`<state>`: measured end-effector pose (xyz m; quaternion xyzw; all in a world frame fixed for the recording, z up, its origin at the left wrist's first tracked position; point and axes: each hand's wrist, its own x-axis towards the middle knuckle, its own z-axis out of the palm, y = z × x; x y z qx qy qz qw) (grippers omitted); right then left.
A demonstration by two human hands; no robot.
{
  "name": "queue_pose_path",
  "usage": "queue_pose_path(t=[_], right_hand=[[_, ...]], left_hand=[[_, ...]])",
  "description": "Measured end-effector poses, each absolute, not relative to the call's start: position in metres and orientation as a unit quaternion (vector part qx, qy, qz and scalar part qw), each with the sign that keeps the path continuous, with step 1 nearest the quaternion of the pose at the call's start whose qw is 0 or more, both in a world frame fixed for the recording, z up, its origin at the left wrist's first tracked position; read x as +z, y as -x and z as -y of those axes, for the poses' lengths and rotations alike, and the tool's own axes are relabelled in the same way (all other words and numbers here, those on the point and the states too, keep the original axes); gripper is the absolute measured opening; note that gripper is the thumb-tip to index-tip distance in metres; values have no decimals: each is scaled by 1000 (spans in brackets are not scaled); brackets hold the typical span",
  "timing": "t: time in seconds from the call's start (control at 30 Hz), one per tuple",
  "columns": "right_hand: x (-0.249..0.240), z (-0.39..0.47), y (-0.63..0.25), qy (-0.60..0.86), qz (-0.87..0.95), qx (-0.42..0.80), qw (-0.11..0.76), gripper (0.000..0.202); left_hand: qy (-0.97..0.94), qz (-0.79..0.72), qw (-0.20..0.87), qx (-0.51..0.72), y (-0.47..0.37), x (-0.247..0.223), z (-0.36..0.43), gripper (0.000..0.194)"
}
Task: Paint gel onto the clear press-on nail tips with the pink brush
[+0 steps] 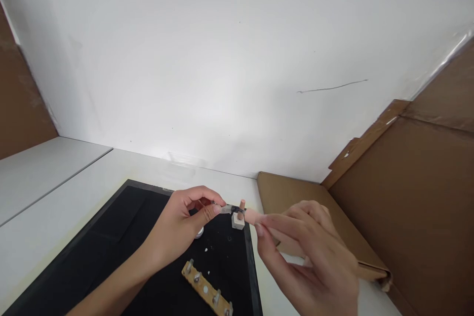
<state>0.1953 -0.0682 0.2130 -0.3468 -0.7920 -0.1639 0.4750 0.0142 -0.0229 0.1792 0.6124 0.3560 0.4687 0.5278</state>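
Observation:
My left hand (185,215) is closed in a pinch on a small translucent strip (225,209) with a dark end that points right. My right hand (307,252) pinches a peach-coloured cylinder (252,216), its tip close to the strip's dark end; I cannot tell whether they touch. Just behind this spot a small whitish cube (237,221) has a pinkish-brown peg (242,205) standing above it. Below the hands lies a tan bar (206,288) with several clear upright pieces and a white dot. A round white-rimmed item (199,233) is partly hidden by my left hand.
A black mat (122,237) lies on the white table (92,170), with small white crumbs on it. Flat brown cardboard (296,190) rests at the right, beside a standing cardboard panel (414,182). A white wall (207,69) rises behind.

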Motion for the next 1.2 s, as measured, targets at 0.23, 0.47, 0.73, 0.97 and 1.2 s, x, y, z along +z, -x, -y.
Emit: queue_pose_path(t=[0.23, 0.47, 0.73, 0.97, 1.2], right_hand=[[213, 71, -191, 331, 803, -124, 480, 23], [212, 68, -197, 353, 787, -124, 491, 25], [214, 74, -203, 339, 745, -4, 574, 31], [217, 73, -202, 325, 767, 57, 550, 22], [216, 73, -200, 334, 786, 48, 518, 25]], left_hand=[[-607, -340, 543, 471, -13, 181, 24, 12], [-593, -336, 561, 469, -12, 182, 24, 11], [-615, -297, 565, 464, -10, 185, 25, 23], [-633, -317, 559, 431, -10, 181, 25, 27], [-654, -314, 541, 426, -13, 183, 28, 26]])
